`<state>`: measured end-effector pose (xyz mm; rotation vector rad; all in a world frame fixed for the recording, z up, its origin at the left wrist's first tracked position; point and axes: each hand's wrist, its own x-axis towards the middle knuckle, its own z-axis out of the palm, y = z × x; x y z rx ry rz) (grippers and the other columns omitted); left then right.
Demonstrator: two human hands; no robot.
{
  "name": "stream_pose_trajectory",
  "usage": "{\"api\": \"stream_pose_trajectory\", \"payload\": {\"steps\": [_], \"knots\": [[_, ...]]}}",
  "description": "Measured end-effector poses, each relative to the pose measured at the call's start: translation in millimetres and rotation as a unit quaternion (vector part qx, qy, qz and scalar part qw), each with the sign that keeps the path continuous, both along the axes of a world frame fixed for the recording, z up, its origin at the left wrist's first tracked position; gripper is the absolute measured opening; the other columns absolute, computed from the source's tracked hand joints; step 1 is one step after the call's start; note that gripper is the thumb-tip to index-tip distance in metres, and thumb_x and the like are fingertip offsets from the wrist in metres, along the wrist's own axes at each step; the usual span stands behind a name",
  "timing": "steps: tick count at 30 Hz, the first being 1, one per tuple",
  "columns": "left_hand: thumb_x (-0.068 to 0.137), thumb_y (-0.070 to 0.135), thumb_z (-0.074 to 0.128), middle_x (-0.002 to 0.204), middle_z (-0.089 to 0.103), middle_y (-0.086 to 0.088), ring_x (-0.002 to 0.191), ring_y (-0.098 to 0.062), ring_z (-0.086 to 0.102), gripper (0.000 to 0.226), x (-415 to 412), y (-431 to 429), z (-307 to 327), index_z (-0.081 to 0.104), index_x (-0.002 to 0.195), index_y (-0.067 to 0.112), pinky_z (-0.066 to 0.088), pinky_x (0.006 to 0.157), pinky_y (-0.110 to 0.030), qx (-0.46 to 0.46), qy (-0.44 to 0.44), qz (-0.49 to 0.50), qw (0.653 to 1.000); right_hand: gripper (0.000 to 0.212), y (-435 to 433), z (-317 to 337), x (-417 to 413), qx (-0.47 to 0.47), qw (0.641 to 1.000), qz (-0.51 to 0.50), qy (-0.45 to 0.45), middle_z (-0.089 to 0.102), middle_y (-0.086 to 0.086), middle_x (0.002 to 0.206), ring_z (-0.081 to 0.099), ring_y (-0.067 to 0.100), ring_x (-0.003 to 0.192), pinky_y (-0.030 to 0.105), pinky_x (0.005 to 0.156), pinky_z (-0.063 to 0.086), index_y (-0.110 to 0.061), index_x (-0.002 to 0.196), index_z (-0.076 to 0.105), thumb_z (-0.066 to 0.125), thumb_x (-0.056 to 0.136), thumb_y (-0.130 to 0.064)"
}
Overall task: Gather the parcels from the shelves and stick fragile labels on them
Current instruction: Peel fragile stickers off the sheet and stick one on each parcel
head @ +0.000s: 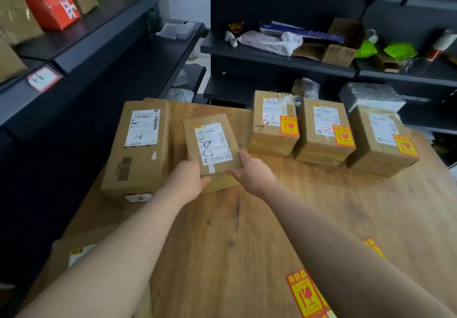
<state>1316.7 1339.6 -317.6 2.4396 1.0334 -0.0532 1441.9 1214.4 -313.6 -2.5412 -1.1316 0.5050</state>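
Observation:
A small brown parcel (212, 142) with a white shipping label lies on the wooden table (235, 243). My left hand (188, 179) grips its near left corner and my right hand (252, 172) holds its near right corner. A long parcel (138, 149) marked 1-8 lies to its left. Three parcels (273, 125) (325, 132) (383, 139) stand in a row to the right, each with a red and yellow fragile sticker. Loose fragile labels (305, 295) lie at the near right of the table, partly under my right forearm.
Dark shelving runs along the left (81, 53) and across the back (284, 58), holding boxes, bags and packing scraps. A red box (49, 1) sits on the upper left shelf. Another parcel (71, 253) lies at the near left under my left arm.

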Motion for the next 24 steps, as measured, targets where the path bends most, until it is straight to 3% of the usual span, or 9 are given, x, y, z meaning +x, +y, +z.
{"api": "stream_pose_trajectory", "payload": {"steps": [3,6,12,19,24], "knots": [[0.086,0.033,0.064,0.116,0.060,-0.015,0.104,-0.031,0.058,0.054,-9.5,-10.1,-0.1,0.043,0.124,0.003,0.048,0.083,-0.038,0.002,-0.034,0.006,0.999,0.041,-15.2,0.4,-9.7,0.029,0.999,-0.022,-0.001,0.064,0.010,0.109,0.059,0.031,0.099,0.040,0.079,0.050,-0.011,0.121,0.050,0.059,0.090,-0.036],[0.085,0.031,0.066,0.117,0.062,-0.011,0.105,-0.029,0.059,0.048,-29.4,-30.3,5.9,0.048,0.124,0.007,0.049,0.085,-0.038,-0.018,-0.079,0.005,0.997,0.037,-42.8,4.2,-25.2,0.064,0.997,-0.047,0.015,0.067,0.006,0.103,0.061,0.028,0.095,0.037,0.076,0.051,-0.013,0.111,0.058,0.065,0.084,-0.037],[0.083,0.021,0.069,0.114,0.066,0.003,0.101,-0.020,0.060,0.043,-81.5,-98.1,25.9,0.055,0.123,0.020,0.047,0.081,-0.029,-0.060,-0.165,0.001,0.984,0.038,-114.9,16.9,-69.2,0.086,0.990,-0.100,0.053,0.070,-0.004,0.097,0.065,0.017,0.091,0.037,0.076,0.054,-0.020,0.108,0.065,0.070,0.077,-0.040],[0.082,0.027,0.071,0.105,0.068,0.004,0.090,-0.018,0.062,0.044,-148.5,-193.9,18.9,0.054,0.122,0.021,0.048,0.073,-0.030,-0.043,-0.153,0.032,0.987,0.050,-207.1,13.8,-128.1,0.072,0.991,-0.101,0.048,0.071,-0.009,0.103,0.065,0.014,0.097,0.034,0.079,0.053,-0.024,0.110,0.065,0.071,0.070,-0.054],[0.083,0.025,0.069,0.110,0.067,-0.001,0.092,-0.023,0.061,0.050,-183.4,-239.1,11.0,0.049,0.129,0.019,0.048,0.078,-0.029,-0.057,-0.153,0.039,0.986,0.056,-247.2,4.5,-164.5,0.067,0.993,-0.088,0.033,0.070,-0.007,0.105,0.064,0.016,0.099,0.036,0.080,0.052,-0.022,0.114,0.061,0.071,0.071,-0.056]]}}
